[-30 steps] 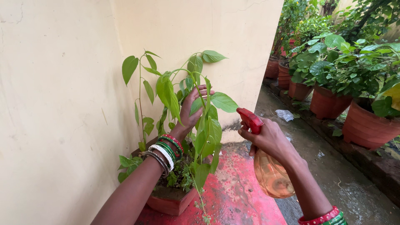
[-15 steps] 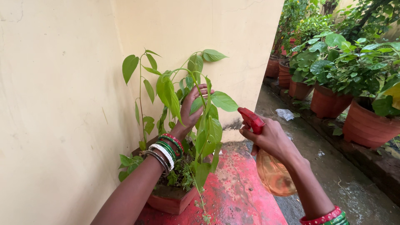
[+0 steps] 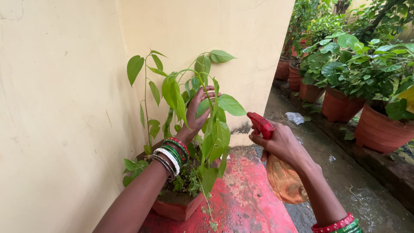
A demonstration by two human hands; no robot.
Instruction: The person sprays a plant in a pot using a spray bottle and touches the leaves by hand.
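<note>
while the leafy plant is being steadied, its thin stems are being cupped by the left hand, whose fingers are being curled softly around a stem and some leaves. the plant is being kept in a small clay pot that is sitting on a wet red surface, right beside a pale yellow wall. bangles are being worn on the left wrist.

a spray bottle is being held tight by the right hand, just to the right of the plant. its red top is being pointed at the leaves, and its clear orange body is hanging down under the hand. the fingers are being wrapped around the neck, near the trigger.

the stems are likely soft and bendy and could be snapped, so they are best being held loosely, low on the stem and not by the leaves. the bottle is probably light plastic, and it may be slippery if it is wet, so the neck is the safest place for it to be gripped.

more potted plants are being kept in a row along a wet path on the right.
</note>
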